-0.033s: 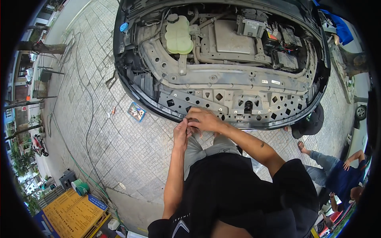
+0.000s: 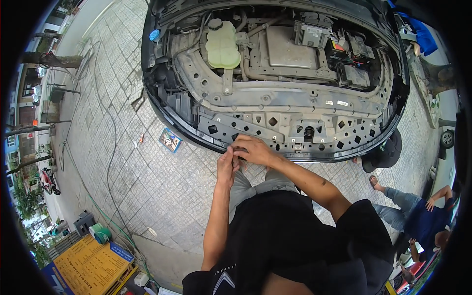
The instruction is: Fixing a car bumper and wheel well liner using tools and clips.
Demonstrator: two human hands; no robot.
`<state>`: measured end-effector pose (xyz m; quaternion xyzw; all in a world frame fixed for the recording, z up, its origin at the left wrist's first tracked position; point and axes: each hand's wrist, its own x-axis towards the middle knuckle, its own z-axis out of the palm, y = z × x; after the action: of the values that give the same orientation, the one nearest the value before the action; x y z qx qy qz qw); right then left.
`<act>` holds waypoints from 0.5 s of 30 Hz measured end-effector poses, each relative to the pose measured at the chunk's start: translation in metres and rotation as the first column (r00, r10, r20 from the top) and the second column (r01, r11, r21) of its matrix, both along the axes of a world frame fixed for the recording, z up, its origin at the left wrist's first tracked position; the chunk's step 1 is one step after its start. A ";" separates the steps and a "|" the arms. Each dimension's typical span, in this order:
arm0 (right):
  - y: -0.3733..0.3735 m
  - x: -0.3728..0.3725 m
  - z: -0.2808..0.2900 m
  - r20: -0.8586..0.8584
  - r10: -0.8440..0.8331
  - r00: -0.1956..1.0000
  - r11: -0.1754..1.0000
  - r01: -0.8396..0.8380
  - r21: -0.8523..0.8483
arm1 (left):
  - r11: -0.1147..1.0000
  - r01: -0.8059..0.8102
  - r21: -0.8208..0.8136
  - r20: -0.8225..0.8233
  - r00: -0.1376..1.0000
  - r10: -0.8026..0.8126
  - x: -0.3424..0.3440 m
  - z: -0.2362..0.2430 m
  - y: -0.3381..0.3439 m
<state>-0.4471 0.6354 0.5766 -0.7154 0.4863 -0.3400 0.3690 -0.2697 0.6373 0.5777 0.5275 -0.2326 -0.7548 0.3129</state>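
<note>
Barely any motion since the earlier frame: car (image 2: pixel 265 100) sits a hair further right, likely head drift; left hand (image 2: pixel 225 166) also a touch right, right hand (image 2: pixel 254 149) about the same. Both meet just left of frame centre at the car's black front edge (image 2: pixel 206 141). Edge's long axis: a curve from upper left, down past the hands, then up toward the right side. Right hand is nearer, lying across it; left comes up from below, fingertips at its rim. Fingers of both curled, tips together. Dark sliver (image 2: pixel 240 149) shows between them; can't tell if it's pinched or just part of the edge. Perforated panel (image 2: pixel 272 121) lies directly above the hands. Open room: paving (image 2: pixel 172 196) left and lower left, parts tray (image 2: pixel 170 140) near the edge there. Right is tighter: crouching person (image 2: pixel 386 153) by the car's front corner.
</note>
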 end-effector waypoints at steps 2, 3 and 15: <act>-0.007 0.007 -0.002 0.117 -0.109 0.987 0.967 0.078 0.244 | 0.998 0.050 0.029 -0.040 0.998 -0.049 0.002 -0.007 -0.013; -0.013 0.014 -0.003 0.114 -0.112 0.987 0.967 0.082 0.242 | 0.997 0.058 0.052 -0.043 0.997 -0.056 0.009 -0.016 -0.020; -0.163 0.045 -0.038 -0.396 -0.480 0.783 0.858 0.512 -0.029 | 0.980 0.195 0.040 0.197 0.960 -0.199 0.161 -0.064 -0.148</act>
<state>-0.4025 0.4725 0.5390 -0.5997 0.7339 -0.2558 0.1907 -0.1089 0.4888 0.5138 0.5781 -0.3064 -0.7277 0.2059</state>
